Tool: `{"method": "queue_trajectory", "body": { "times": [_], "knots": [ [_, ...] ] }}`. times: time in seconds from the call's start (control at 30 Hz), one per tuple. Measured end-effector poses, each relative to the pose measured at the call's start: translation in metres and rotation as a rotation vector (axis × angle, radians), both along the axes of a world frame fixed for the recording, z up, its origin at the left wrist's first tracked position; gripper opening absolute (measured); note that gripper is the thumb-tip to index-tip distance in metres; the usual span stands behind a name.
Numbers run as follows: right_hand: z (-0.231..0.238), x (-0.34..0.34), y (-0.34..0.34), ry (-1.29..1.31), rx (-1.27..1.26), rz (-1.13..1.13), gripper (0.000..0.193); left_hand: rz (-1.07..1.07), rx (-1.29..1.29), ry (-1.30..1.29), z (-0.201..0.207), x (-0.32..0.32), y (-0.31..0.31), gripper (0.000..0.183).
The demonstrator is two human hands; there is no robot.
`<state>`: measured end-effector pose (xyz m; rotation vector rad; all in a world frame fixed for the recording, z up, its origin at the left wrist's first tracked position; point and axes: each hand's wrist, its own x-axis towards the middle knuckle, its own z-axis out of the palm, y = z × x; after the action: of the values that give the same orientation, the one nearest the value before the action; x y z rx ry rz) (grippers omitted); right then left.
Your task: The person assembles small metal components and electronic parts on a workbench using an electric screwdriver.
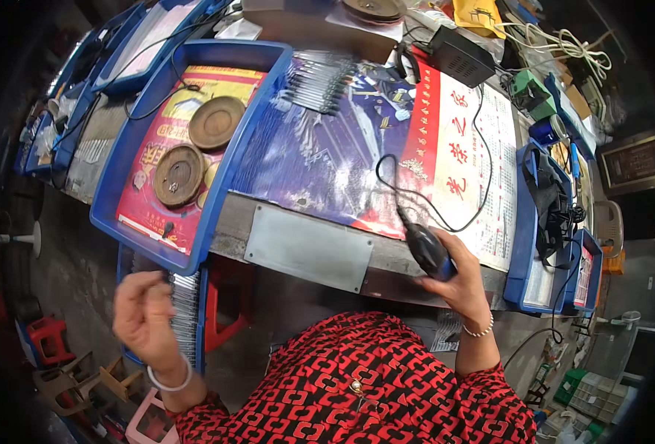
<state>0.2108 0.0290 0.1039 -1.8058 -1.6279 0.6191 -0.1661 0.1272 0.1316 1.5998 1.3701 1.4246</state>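
Note:
My right hand (464,285) is wrapped round a dark corded electric screwdriver (426,251) at the table's front edge. The screwdriver's cord leaves its upper end and loops over the printed sheet. My left hand (148,318) is raised off the front corner of a blue tray (227,174), its fingers curled together and slightly blurred; anything between them is too small to make out. Beneath and beside that hand, a lower blue bin holds a row of thin metallic pieces (187,318). Two round brown dishes (216,122) with small parts sit in the blue tray.
A bundle of slim clear-and-dark pieces (318,81) lies on the poster-covered table (327,170). A metal plate (309,248) covers part of the front edge. Behind stands a black power box (461,58). Blue trays (538,259) line the right, red stools (50,340) the left floor.

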Motion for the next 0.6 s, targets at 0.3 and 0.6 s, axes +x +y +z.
{"method": "queue_trajectory", "body": {
  "times": [0.3,0.6],
  "knots": [
    [0.006,0.032,-0.065,1.278,0.112,-0.243,0.069,-0.551,-0.070,0.042,-0.022,0.183,0.112,0.010],
    [0.001,0.046,-0.079,1.407,0.034,-0.247,0.069,-0.404,0.346,0.649,-0.094,0.268,0.288,0.021]
  ]
}}
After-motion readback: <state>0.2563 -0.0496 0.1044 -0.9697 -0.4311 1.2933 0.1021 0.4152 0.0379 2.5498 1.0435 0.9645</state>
